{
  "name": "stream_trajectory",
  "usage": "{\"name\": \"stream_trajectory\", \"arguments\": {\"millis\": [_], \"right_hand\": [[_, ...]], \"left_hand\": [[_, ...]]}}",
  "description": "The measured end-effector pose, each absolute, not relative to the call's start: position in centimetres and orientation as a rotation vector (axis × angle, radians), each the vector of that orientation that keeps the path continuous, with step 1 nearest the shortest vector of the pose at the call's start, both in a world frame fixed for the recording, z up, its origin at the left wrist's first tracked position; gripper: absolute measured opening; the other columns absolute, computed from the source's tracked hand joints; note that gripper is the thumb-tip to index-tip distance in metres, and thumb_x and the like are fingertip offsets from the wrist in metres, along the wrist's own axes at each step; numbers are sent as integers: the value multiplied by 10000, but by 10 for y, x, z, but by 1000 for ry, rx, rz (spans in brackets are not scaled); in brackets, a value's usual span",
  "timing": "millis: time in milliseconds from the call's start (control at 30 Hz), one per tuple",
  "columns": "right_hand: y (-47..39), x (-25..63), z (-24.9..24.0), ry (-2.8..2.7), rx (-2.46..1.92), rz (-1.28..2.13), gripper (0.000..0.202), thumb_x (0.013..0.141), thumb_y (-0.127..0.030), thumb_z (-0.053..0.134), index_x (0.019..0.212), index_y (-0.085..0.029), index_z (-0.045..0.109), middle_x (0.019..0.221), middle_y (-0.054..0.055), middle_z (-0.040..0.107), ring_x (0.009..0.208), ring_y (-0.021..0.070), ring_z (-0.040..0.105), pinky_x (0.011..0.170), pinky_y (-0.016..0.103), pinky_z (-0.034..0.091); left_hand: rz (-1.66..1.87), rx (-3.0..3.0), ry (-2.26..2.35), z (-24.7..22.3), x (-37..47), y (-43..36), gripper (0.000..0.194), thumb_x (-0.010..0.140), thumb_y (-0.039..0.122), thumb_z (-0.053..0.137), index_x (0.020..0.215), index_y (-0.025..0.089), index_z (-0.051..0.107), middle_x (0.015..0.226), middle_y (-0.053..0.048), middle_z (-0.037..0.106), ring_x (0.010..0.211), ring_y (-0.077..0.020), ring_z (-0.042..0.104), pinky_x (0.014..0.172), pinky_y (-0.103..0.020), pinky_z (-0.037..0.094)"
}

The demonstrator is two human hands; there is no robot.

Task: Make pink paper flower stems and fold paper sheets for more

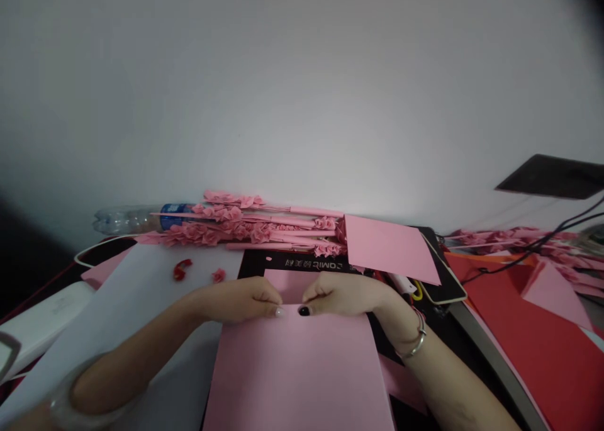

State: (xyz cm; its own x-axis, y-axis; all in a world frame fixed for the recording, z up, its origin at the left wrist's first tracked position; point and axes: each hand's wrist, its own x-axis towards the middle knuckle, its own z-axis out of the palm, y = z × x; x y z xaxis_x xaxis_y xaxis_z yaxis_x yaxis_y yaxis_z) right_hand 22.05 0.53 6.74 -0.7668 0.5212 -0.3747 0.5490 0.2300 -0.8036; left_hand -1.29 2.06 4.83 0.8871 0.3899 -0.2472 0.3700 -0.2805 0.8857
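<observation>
A large sheet of pink paper (297,374) lies before me over a black mat (255,264). My left hand (250,299) pinches its far edge, thumb on top and fingers curled. Close beside it, my right hand (330,294) grips the same edge, its dark-nailed thumb pointing at the left thumb. A narrow gap parts the two thumbs. Beyond the edge, between the hands, another pink paper surface (289,281) shows. The fingertips under the sheet are hidden.
Pink paper flowers (226,229) lie in a row along the wall, by a plastic bottle (136,219). A pink square (389,247) rests over a phone-like object (446,280). Red paper (509,318) is at the right, a white device (47,318) at the left.
</observation>
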Motion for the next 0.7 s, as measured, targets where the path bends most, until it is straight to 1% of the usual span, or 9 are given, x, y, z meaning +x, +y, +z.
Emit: {"name": "stream_trajectory", "arguments": {"millis": [67,200,333,533,700], "right_hand": [[9,224,66,2453,1056,-1627,382,898,-437,535,633,-168,474,585,-80,304,545,72,262,499,235,231],[8,221,61,2484,1116,-1598,409,891,-408,546,583,-173,417,556,-84,279,530,68,245,495,240,214],[5,215,57,2468,1155,-1619,437,873,-439,564,571,-182,381,559,-83,259,521,66,225,478,243,190],[9,222,54,2455,1160,-1610,426,879,-440,539,570,-183,397,559,-79,269,524,69,232,482,246,198],[3,236,50,2421,1381,-1678,391,842,-383,588,559,-180,409,548,-84,264,532,71,225,487,256,177]], "left_hand": [[-13,1892,537,46,-13,25,429,934,429,437,596,196,315,589,50,270,529,-98,252,488,-257,200],[-43,1901,534,41,-11,27,441,922,478,456,608,193,334,600,52,266,536,-96,247,483,-254,188],[-45,1897,579,37,-7,21,457,924,537,421,632,201,314,610,52,257,538,-97,240,464,-248,182],[-25,1953,537,32,-9,25,426,943,489,383,641,189,355,636,38,340,584,-111,315,522,-243,252],[-29,1921,480,32,-14,31,421,953,484,372,648,195,349,649,38,334,583,-114,304,532,-250,256]]}}
